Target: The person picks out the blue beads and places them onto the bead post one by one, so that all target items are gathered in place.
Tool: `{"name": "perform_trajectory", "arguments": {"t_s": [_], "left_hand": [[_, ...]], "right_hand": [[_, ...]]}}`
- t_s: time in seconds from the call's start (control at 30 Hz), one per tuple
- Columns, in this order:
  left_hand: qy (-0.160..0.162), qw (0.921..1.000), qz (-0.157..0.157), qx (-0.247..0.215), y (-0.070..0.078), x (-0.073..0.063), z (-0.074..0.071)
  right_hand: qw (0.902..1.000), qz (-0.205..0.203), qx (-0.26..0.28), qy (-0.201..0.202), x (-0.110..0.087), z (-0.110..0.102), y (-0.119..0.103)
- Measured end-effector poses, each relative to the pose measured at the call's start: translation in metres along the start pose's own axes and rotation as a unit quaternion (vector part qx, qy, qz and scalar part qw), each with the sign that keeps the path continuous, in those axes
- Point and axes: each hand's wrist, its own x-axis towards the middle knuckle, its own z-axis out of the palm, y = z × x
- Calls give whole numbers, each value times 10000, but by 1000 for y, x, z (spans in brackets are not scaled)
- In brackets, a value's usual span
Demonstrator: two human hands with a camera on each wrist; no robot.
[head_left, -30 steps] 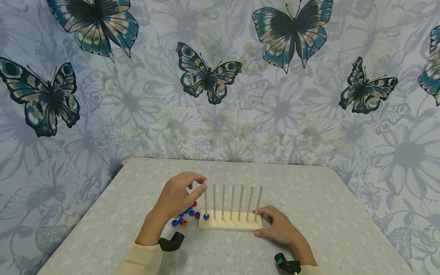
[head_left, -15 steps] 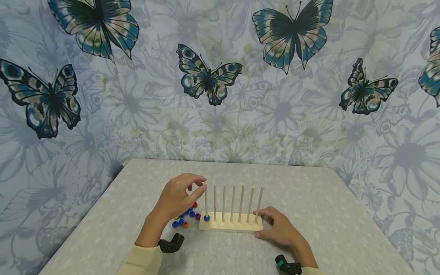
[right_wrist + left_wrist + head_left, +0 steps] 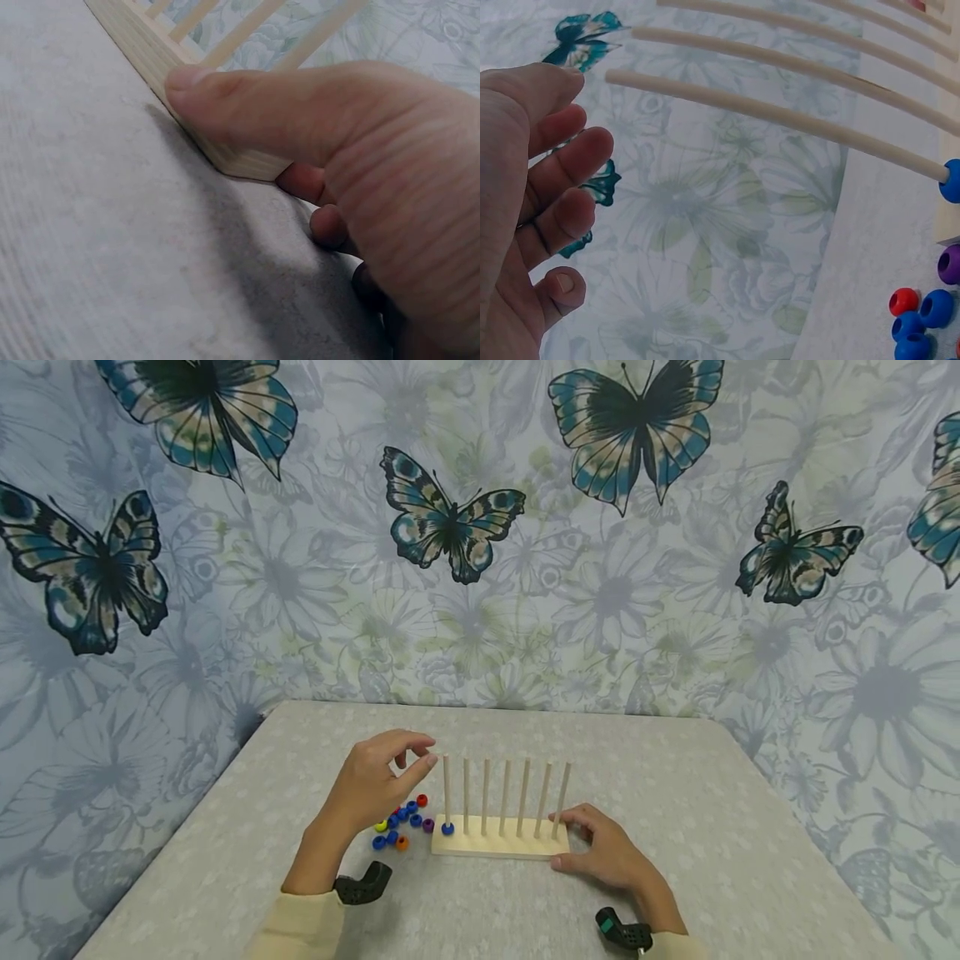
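A pale wooden peg board (image 3: 498,847) with a row of several upright pegs stands on the table. One blue bead (image 3: 447,829) sits at the bottom of its leftmost peg (image 3: 447,789). My left hand (image 3: 378,781) hovers just left of that peg's top, fingers loosely bent. In the left wrist view nothing lies between its fingers (image 3: 570,161), and the peg tips are a little way from them. At the board's right end my right hand (image 3: 603,852) grips the base, its thumb (image 3: 225,101) pressed along the near side and other fingers round the far side.
Loose beads, mostly blue beads (image 3: 392,837) with a red bead (image 3: 422,800), a yellow bead (image 3: 381,826), an orange bead (image 3: 402,843) and a purple bead (image 3: 428,826), lie left of the board. A butterfly-patterned wall (image 3: 480,652) rises behind the cloth-covered table (image 3: 712,793).
My left hand has drawn back slightly to the left, off the top of the leftmost peg. The blue bead stays at that peg's bottom, and my right hand keeps holding the board.
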Motion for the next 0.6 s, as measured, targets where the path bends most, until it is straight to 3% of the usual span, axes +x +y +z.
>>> {"name": "perform_trajectory", "arguments": {"t_s": [0.27, 0.6], "left_hand": [[4, 9994, -338, -22, -2, -5, -10], [113, 9975, -698, 33, -7, -20, -13]], "right_hand": [[10000, 42, -17, 37, 2, 1, 1], [10000, 34, 64, 32, 2, 4, 0]]}}
